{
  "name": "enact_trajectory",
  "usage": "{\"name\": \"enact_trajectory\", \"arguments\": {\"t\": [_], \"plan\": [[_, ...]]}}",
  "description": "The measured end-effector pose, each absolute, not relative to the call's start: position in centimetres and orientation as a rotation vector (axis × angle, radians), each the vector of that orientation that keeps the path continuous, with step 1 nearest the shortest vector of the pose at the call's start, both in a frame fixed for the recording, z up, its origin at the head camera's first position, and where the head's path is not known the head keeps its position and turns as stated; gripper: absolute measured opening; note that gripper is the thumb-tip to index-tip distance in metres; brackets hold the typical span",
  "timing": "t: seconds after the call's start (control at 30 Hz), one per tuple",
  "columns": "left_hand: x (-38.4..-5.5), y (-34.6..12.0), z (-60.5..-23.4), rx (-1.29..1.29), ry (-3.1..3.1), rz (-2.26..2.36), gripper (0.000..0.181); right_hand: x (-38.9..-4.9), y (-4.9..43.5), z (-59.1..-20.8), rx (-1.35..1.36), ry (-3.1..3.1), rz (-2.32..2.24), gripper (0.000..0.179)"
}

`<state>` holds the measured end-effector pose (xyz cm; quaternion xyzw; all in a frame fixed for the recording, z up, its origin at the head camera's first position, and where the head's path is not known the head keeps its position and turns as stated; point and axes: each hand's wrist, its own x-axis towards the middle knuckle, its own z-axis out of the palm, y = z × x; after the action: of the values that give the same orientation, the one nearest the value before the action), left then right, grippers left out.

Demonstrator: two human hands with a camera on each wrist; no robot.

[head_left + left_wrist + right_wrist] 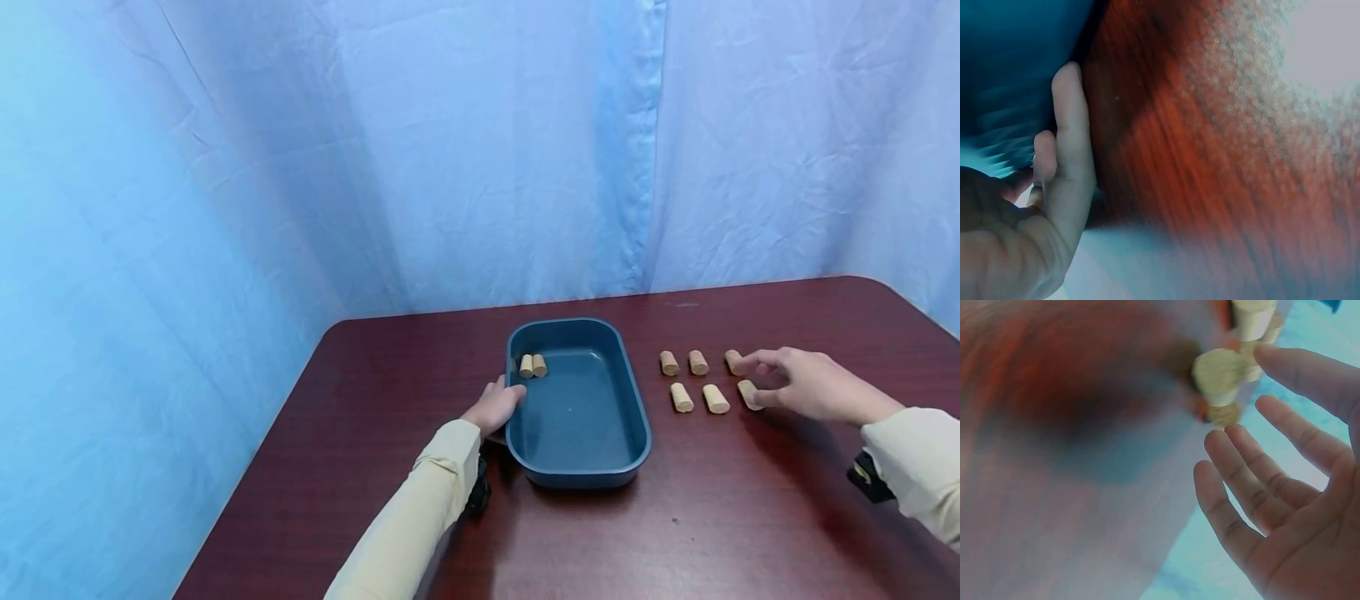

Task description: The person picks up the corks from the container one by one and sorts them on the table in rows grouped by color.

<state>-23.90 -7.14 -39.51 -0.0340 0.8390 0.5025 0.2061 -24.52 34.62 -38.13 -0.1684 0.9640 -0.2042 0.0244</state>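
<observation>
My left hand [495, 406] grips the left wall of a blue tray [581, 479], its thumb over the rim and inside. In the left wrist view the fingers [1071, 119] lie along the tray's outer side, near the tabletop. Two corks [527, 366] rest inside the tray, by its left wall. Over the rightmost corks on the table, my right hand [813, 386] is spread, with fingertips close to a back cork [732, 361] and the thumb at a front cork [747, 393]. In the right wrist view, its fingers [1241, 469] are apart and hold nothing.
Several other corks, among them a front one [716, 399] and a back one [669, 363], lie in two rows between the tray and my right hand. The dark red wooden table [360, 417] has rounded far corners. Behind it hang light blue curtains [487, 167].
</observation>
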Motion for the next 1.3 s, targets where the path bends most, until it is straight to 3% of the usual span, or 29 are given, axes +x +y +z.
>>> {"name": "enact_trajectory", "arguments": {"t": [0.37, 0.63, 0.9, 1.3], "plan": [[-23.7, -7.0, -39.5, -0.091, 2.345, 1.401, 0.074, -24.1, 26.7, -33.4, -0.742, 3.028, -0.909, 0.034], [-24.0, -7.0, -39.6, -0.093, 2.343, 1.398, 0.073, -25.2, 21.1, -31.1, -0.764, 2.883, -1.059, 0.034], [-23.8, -7.0, -39.2, -0.103, 2.344, 1.382, 0.077, -27.5, 16.9, -31.1, -0.765, 2.733, -1.171, 0.038], [-24.3, -6.8, -39.5, -0.112, 2.385, 1.365, 0.073, -29.9, 12.4, -33.5, -0.438, 2.507, -1.341, 0.04]]}}
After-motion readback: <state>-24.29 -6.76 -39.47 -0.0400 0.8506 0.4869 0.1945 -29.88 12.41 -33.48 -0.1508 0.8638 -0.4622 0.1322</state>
